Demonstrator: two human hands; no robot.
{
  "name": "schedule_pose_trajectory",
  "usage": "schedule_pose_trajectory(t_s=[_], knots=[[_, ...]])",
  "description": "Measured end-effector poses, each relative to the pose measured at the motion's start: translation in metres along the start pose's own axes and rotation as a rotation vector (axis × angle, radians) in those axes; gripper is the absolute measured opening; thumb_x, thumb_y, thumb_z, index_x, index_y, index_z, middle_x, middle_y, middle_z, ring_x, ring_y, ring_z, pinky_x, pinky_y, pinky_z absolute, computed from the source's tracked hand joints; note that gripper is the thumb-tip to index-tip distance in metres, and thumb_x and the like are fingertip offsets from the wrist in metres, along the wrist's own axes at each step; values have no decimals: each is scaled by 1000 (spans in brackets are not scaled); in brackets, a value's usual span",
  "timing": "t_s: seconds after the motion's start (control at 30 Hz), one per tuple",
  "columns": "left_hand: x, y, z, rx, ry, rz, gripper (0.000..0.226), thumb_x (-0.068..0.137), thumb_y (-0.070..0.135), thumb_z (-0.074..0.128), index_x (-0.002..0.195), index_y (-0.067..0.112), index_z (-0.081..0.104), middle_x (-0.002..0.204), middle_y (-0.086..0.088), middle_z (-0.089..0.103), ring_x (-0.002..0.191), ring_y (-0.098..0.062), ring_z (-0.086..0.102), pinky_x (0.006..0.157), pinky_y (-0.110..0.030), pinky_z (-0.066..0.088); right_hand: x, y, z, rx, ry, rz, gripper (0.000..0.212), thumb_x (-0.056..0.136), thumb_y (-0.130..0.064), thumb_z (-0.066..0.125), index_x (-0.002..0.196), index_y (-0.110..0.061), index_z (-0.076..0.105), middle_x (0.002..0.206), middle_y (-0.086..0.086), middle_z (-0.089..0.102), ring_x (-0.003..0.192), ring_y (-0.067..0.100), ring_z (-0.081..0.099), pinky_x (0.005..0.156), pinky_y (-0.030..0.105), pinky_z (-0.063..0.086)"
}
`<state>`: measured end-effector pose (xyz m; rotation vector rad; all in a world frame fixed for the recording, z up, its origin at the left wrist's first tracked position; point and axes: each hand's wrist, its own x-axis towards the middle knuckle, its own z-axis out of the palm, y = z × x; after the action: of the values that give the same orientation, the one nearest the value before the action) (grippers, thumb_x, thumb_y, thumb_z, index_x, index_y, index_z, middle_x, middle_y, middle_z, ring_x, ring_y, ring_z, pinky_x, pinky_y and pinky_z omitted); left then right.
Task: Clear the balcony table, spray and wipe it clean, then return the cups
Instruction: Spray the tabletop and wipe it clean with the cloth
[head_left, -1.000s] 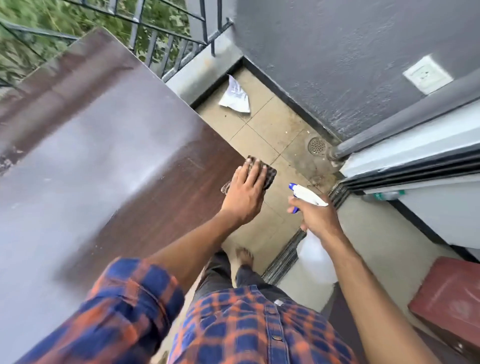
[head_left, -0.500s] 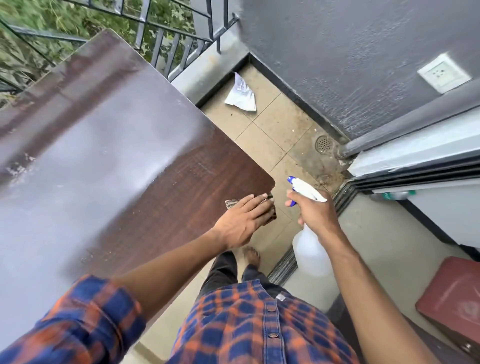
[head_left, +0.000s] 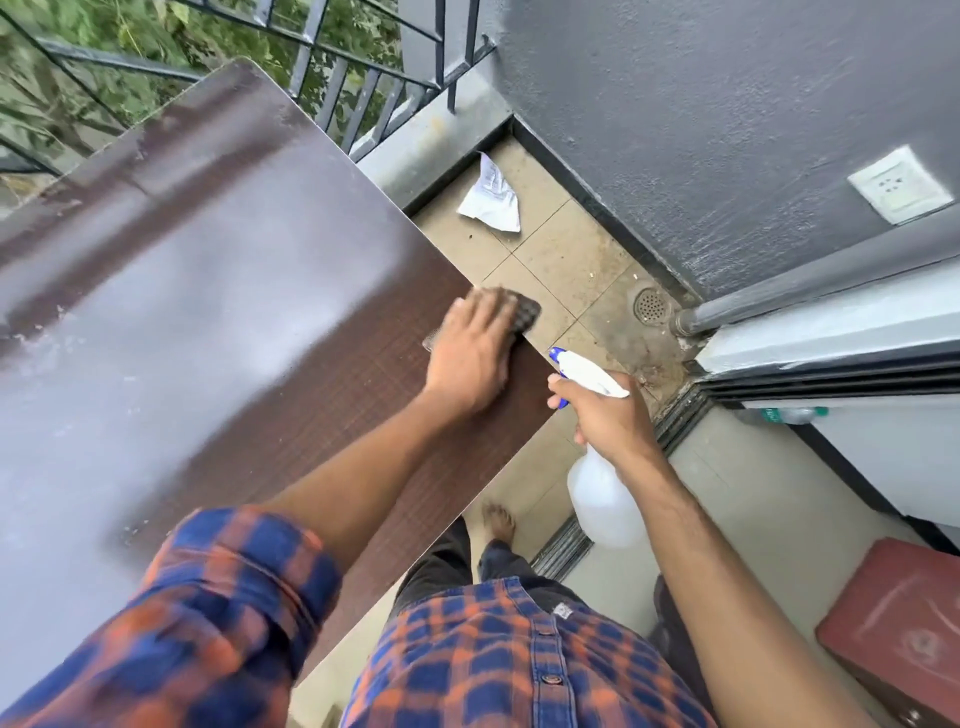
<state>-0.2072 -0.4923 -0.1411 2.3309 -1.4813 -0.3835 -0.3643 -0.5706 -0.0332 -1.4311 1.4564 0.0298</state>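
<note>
1. No text anywhere is clear enough to read.
2. The paper (head_left: 491, 200) on the floor (head_left: 561, 260) bears faint print, too blurred to make out.
3. The bottle (head_left: 784, 414) lying at right has a green label (head_left: 773, 414), too small to read.

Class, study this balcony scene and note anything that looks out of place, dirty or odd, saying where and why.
A crumpled white paper lies on the tiled floor near the railing corner, like litter. Dark grime surrounds the floor drain. Whitish flecks mark the table near its left edge.
</note>
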Motion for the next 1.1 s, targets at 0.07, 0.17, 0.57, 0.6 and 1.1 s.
schedule_pose_trajectory(t_s=[0.07, 0.17, 0.57, 0.6, 1.1], knots=[[0, -39, -16, 17, 65, -101, 49, 102, 28, 46, 148, 10, 45, 154, -16, 43, 142, -41, 37, 118, -52, 29, 0, -11, 13, -40, -35, -18, 13, 92, -30, 75, 88, -17, 78, 82, 4, 80, 35, 6, 45, 41, 20, 42], [-19, -96, -39, 37, 172, -277, 50, 103, 31, 43, 150, 12, 43, 158, -16, 37, 145, -40, 34, 120, -52, 26, -2, -24, 31, -91, -90, -43, 18, 92, -30, 74, 90, -13, 79, 82, 3, 80, 34, 9, 45, 42, 19, 41], [-59, -37, -22, 54, 159, -452, 63, 94, 29, 47, 152, 7, 36, 161, -19, 28, 147, -43, 27, 118, -56, 25, 3, -60, 51, -124, -142, -77, 10, 92, -27, 73, 88, -19, 77, 87, 4, 81, 33, 3, 44, 38, 17, 39], [-59, -19, -16, 65, 114, -341, 62, 94, 30, 49, 152, 8, 38, 160, -18, 31, 146, -43, 28, 118, -56, 26, 7, -65, 51, -125, -149, -90, 8, 91, -26, 73, 87, -21, 77, 85, 5, 80, 33, 3, 43, 38, 17, 39], [87, -155, -81, 104, 140, -615, 60, 99, 37, 40, 156, 18, 31, 165, -8, 24, 152, -35, 16, 121, -58, 14, 78, -146, 94, -346, -387, -293, 24, 71, -51, 71, 79, -30, 78, 69, -4, 77, 55, 13, 60, 64, 45, 58]])
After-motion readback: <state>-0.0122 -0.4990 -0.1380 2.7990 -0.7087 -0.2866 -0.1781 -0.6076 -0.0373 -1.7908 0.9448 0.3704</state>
